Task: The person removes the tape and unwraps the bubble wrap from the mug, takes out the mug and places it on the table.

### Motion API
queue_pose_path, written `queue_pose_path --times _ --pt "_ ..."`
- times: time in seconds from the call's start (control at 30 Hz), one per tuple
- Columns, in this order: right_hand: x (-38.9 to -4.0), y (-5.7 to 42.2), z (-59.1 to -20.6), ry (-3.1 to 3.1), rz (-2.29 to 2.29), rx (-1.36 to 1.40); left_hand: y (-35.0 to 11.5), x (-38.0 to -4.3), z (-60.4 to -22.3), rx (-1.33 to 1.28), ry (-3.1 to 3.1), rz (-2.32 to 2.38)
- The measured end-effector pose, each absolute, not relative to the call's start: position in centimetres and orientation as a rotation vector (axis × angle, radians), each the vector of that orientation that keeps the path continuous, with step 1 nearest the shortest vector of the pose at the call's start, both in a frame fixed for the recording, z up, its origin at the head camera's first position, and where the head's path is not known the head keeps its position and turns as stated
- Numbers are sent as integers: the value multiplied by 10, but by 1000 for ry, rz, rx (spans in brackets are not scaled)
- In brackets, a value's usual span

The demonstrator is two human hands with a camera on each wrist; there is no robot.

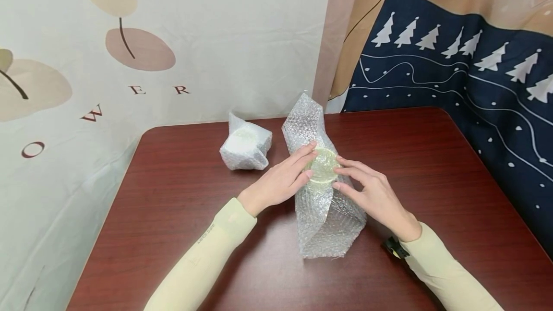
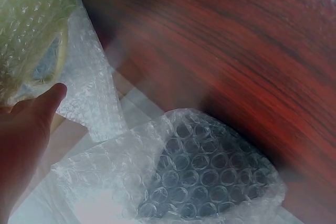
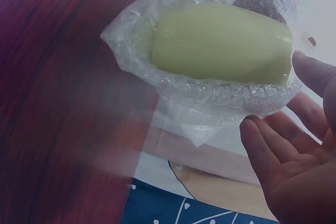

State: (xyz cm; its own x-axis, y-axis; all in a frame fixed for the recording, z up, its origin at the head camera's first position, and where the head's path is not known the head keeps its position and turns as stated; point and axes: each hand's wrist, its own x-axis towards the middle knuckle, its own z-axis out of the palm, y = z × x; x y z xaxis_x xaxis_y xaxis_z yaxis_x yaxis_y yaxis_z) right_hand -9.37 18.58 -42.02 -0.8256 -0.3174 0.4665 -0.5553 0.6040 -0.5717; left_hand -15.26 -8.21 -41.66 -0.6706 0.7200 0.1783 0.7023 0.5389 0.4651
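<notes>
A pale green cup point(image 1: 325, 164) stands upright on a sheet of bubble wrap point(image 1: 332, 229), with part of the wrap laid over its mouth. My left hand point(image 1: 281, 179) lies along the cup's left side, fingers nearly straight, fingertips at the rim. On the other side, my right hand point(image 1: 373, 191) has its thumb and spread fingertips at the rim too. In the right wrist view the smooth side of the cup point(image 3: 220, 43) shows between folds of wrap. The left wrist view shows a handle-like loop point(image 2: 63, 51) under the wrap.
A second bundle point(image 1: 246, 143) in bubble wrap sits to the left, near the back edge of the dark red wooden table point(image 1: 181, 215). Behind the table hang a pale printed cloth point(image 1: 242, 42) and a navy one with white trees point(image 1: 410, 76).
</notes>
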Motion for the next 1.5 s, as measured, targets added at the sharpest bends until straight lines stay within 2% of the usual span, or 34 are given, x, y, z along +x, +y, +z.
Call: queue_pose_path --times 0.9,1.5 --pt "-94 185 -420 -2511 1050 688 -84 -153 -415 1261 2675 859" --pt "-96 185 -420 -2482 1088 713 -83 -150 -416 1169 2688 826"
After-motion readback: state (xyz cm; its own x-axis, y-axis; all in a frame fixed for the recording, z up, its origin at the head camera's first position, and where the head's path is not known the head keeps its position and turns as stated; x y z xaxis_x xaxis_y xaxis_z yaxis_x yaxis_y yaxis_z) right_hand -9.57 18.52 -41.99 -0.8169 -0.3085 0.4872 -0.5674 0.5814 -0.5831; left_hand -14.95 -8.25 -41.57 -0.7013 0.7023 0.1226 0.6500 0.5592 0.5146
